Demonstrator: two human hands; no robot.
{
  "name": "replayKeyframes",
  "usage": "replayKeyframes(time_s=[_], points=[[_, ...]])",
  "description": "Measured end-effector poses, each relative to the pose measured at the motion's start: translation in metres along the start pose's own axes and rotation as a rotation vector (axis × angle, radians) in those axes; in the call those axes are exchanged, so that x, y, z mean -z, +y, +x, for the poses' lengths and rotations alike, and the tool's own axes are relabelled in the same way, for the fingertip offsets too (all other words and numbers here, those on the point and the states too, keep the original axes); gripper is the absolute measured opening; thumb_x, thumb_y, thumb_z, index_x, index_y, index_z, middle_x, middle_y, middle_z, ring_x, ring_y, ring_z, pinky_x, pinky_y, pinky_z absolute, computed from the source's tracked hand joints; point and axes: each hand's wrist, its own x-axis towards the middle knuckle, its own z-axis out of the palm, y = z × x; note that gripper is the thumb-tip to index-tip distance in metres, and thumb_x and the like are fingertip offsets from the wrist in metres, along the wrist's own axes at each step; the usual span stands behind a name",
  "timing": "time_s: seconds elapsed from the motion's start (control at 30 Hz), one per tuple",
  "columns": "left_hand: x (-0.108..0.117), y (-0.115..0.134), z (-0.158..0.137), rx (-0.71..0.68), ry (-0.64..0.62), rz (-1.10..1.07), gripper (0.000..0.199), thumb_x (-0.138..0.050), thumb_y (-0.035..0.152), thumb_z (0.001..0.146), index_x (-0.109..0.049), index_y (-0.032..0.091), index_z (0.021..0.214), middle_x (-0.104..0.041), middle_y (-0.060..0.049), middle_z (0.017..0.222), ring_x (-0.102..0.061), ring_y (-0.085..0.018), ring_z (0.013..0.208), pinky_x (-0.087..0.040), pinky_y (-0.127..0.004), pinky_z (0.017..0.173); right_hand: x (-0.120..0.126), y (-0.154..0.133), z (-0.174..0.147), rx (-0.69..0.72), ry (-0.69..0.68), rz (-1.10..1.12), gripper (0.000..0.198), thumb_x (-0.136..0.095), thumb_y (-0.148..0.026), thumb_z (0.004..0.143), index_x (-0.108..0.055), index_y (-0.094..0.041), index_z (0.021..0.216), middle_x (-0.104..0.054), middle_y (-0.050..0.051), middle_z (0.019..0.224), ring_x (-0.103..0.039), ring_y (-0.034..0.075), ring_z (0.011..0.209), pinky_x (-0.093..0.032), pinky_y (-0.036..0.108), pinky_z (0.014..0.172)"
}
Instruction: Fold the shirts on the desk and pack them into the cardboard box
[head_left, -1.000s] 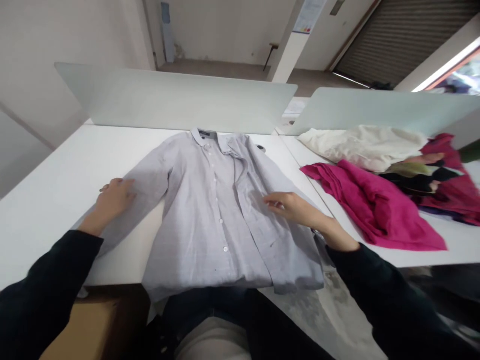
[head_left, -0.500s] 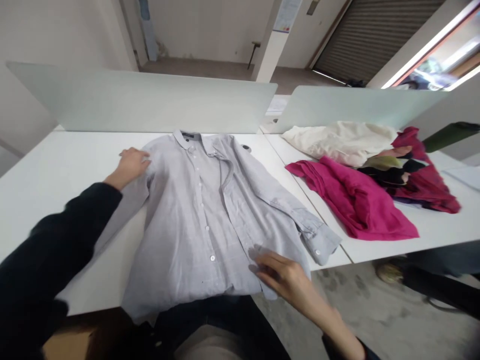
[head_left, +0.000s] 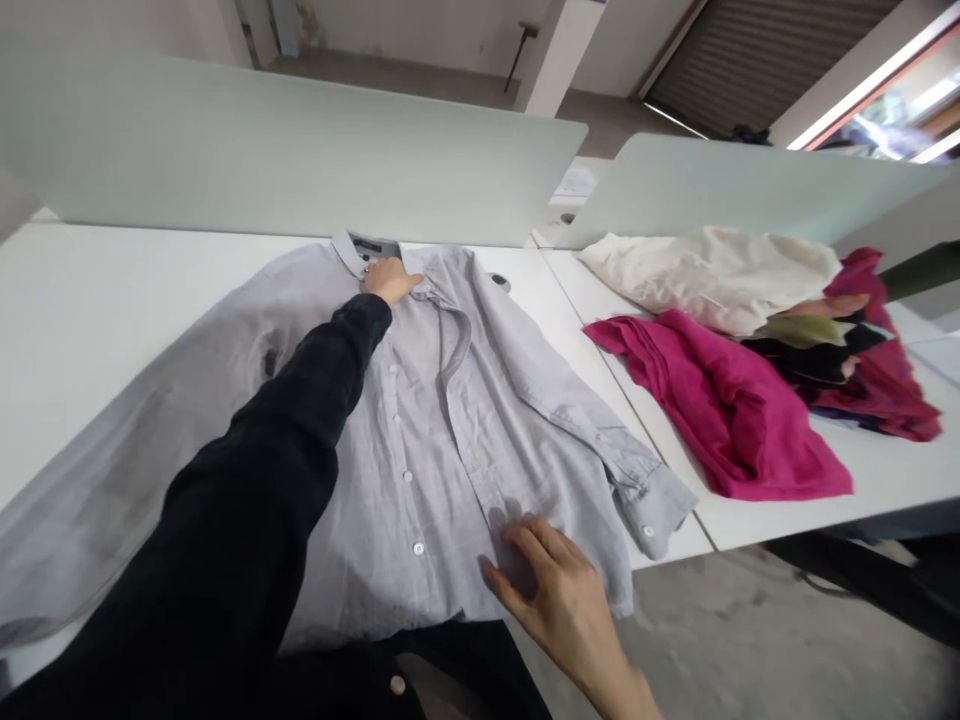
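A light grey button-up shirt (head_left: 352, 400) lies front side up on the white table, its collar at the far side and its front partly unbuttoned. My left hand (head_left: 388, 281) is at the collar, touching the cloth near the neck opening. Its thumb points out to the right, apart from the fingers, which are partly hidden. Over the lower right front of the shirt is my right hand (head_left: 559, 590), open, with thumb and fingers apart and nothing between them. The shirt's right-hand sleeve runs down to a buttoned cuff (head_left: 654, 512) at the table edge.
A folded magenta cloth (head_left: 724, 410) lies to the right on the table (head_left: 739, 515). Behind it are a cream cloth (head_left: 712, 275) and a dark red garment pile (head_left: 896, 385). Frosted dividers (head_left: 300, 165) stand along the far edge. A person's dark-clothed leg (head_left: 870, 580) shows at right.
My left hand has moved from the left shoulder of the shirt to the collar. The left-hand sleeve now lies spread wider to the left. My right hand stays near the lower front.
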Motion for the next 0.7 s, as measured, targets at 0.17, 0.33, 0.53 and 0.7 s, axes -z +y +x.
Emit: replayKeyframes(time_s=[0.17,0.33,0.53,0.7], points=[[0.012,-0.013,0.037,0.028,0.103,-0.031,0.039,-0.046,0.016,0.085,-0.06,0.01,0.12,-0.061,-0.019,0.127,-0.054,-0.03,0.119,-0.039,-0.04,0.096,-0.001,-0.001,0.005,0.019,-0.007,-0.001,0.018,-0.059,-0.038,0.086,-0.059,-0.02,0.088,-0.064,0.006,0.08,-0.063,0.022,0.067,-0.052,0.036,0.059],[0.033,-0.049,0.069,-0.049,0.109,-0.011,0.035,-0.055,0.03,0.084,-0.066,0.012,0.111,-0.064,-0.011,0.124,-0.051,-0.025,0.12,-0.033,-0.039,0.101,-0.003,-0.012,0.009,0.047,-0.079,0.056,0.009,-0.057,-0.029,0.085,-0.059,-0.021,0.088,-0.065,0.006,0.081,-0.063,0.021,0.067,-0.054,0.035,0.061],[0.016,-0.067,0.076,-0.086,0.115,0.004,0.036,-0.053,0.024,0.083,-0.064,0.011,0.115,-0.064,-0.009,0.123,-0.053,-0.017,0.112,-0.032,-0.033,0.101,-0.004,-0.02,0.012,0.017,-0.127,0.1,0.006,-0.057,-0.025,0.084,-0.061,-0.021,0.088,-0.066,0.007,0.083,-0.065,0.021,0.071,-0.056,0.035,0.063],[0.013,-0.064,0.074,-0.089,0.107,0.036,0.036,-0.049,0.024,0.085,-0.065,0.01,0.114,-0.065,-0.009,0.121,-0.053,-0.019,0.112,-0.031,-0.031,0.101,-0.002,-0.015,-0.005,-0.056,-0.024,0.147,0.01,-0.052,-0.018,0.089,-0.061,-0.022,0.092,-0.067,0.005,0.082,-0.065,0.018,0.068,-0.056,0.03,0.058]])
